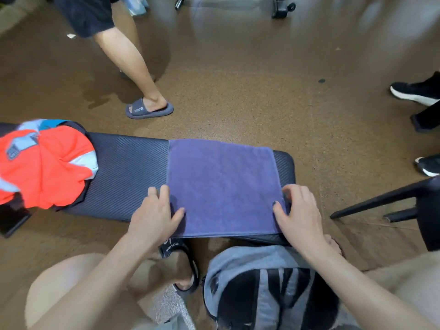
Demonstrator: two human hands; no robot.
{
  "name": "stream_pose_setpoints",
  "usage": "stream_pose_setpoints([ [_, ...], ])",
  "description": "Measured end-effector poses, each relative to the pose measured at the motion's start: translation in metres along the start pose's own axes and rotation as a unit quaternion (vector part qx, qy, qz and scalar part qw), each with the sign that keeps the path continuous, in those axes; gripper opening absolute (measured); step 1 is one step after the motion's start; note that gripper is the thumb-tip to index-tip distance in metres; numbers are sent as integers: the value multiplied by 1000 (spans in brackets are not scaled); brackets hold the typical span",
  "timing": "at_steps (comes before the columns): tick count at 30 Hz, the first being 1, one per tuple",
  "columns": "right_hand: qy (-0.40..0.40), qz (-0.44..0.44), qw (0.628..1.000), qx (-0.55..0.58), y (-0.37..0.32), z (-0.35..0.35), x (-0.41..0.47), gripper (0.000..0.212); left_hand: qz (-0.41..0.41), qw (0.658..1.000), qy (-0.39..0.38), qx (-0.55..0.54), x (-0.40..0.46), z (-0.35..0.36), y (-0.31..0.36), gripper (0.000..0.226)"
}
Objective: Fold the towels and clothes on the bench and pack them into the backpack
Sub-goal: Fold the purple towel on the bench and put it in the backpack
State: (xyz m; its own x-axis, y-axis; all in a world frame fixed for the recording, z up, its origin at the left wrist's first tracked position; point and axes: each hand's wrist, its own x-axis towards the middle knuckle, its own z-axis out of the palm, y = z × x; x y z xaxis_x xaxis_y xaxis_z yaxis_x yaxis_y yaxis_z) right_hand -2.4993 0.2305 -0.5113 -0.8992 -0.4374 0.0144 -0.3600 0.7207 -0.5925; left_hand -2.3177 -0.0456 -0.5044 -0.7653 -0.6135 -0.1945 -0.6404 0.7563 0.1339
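Towel [221, 184] gripped at the bench's [128, 167] near edge.
Soft, limp cloth is pinched at both near corners by left hand [156, 210] and right hand [298, 210].

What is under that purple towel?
The purple towel lies flat on the dark padded bench, whose end shows past its right edge. Whether anything else sits beneath it cannot be seen.
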Motion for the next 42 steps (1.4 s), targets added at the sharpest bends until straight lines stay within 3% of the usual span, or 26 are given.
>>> stream_pose_setpoints([
  [3,-30,63,997,11,5,-5,-30,22,-90,994,-30,-48,-25,9,-5,54],
  [5,-42,105,993,21,7,-2,-42,26,-174,978,-46,-103,-36,11,-1,47],
  [7,-39,126,991,22,8,0,-48,27,-208,960,-64,-176,-46,14,5,40],
  [8,-38,133,990,20,8,0,-48,27,-231,940,-66,-244,-49,18,8,35],
  [10,-42,140,989,9,5,1,-48,27,-283,866,-52,-409,-53,23,13,24],
  [12,-44,150,988,11,3,-1,-46,25,-311,805,-21,-504,-52,24,14,19],
  [16,-42,178,981,64,0,-4,-44,16,-302,789,-4,-536,-54,21,14,16],
  [21,-44,195,973,114,0,-8,-44,15,-275,802,-3,-530,-59,20,10,7],
  [25,-64,218,964,137,2,-12,-38,19,-253,813,-9,-524,-61,20,4,14],
  [32,-85,190,974,94,1,-11,-37,14,-244,839,-12,-485,-62,23,0,17],
  [35,-116,211,967,87,0,-10,-32,18,-213,909,-5,-359,-60,20,2,26],
  [38,-157,237,953,109,-2,-9,-31,27,-142,978,65,-136,-63,14,14,39],
  [40,-175,238,949,111,-2,-9,-32,30,-49,990,134,-1,-67,8,32,43],
  [42,-214,226,946,93,-3,-14,-31,31,57,988,141,12,-71,3,59,47],
])
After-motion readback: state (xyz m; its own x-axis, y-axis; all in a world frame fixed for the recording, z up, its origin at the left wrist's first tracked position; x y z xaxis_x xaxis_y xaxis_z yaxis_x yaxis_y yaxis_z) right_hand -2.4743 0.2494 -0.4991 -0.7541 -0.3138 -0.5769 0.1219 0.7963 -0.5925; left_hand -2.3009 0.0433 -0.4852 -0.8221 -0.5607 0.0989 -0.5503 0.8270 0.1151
